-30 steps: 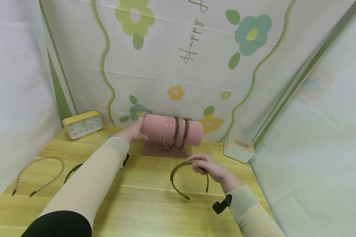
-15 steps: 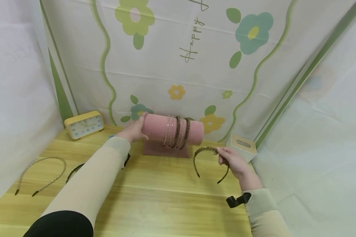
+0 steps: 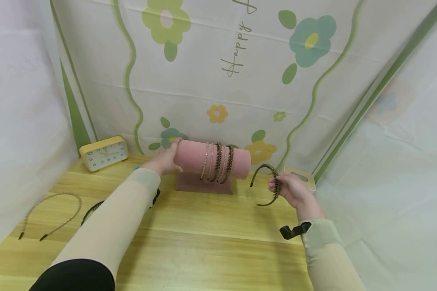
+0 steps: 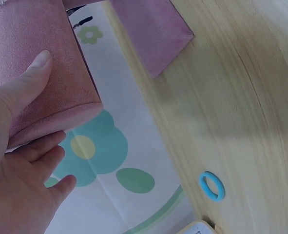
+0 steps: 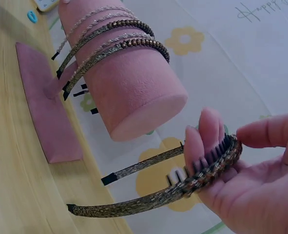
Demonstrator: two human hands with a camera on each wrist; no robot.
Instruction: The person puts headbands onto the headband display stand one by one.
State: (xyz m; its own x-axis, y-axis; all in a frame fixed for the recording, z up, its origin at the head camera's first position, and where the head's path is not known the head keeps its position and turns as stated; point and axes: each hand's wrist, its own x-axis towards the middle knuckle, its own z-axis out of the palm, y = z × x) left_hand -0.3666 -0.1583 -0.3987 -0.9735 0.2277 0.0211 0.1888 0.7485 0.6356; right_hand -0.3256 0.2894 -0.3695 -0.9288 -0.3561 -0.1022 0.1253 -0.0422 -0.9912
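A pink velvety headband stand (image 3: 191, 155), a horizontal roll on a flat base, stands at the back of the table. Several headbands (image 3: 217, 161) hang side by side over its right half, some dark and beaded, others pale and thin. My left hand (image 3: 163, 161) holds the roll's left end; in the left wrist view the thumb lies across the pink cloth with fingers beneath. To the right of the roll, my right hand (image 3: 293, 190) pinches a dark beaded headband (image 5: 144, 202) at its crown. Its black teeth and both free ends show, pointing toward the stand without touching it.
A yellow alarm clock (image 3: 105, 153) stands at the back left. A thin braided headband (image 3: 78, 206) and a dark one (image 3: 91, 210), partly behind my left sleeve, lie left. Behind my right hand is a tissue box (image 3: 300, 176). A blue ring (image 4: 212, 186) lies near the clock.
My right hand has lifted the dark headband up and rightward from before the stand, turning it so its ends now face left. My left hand stays on the roll.
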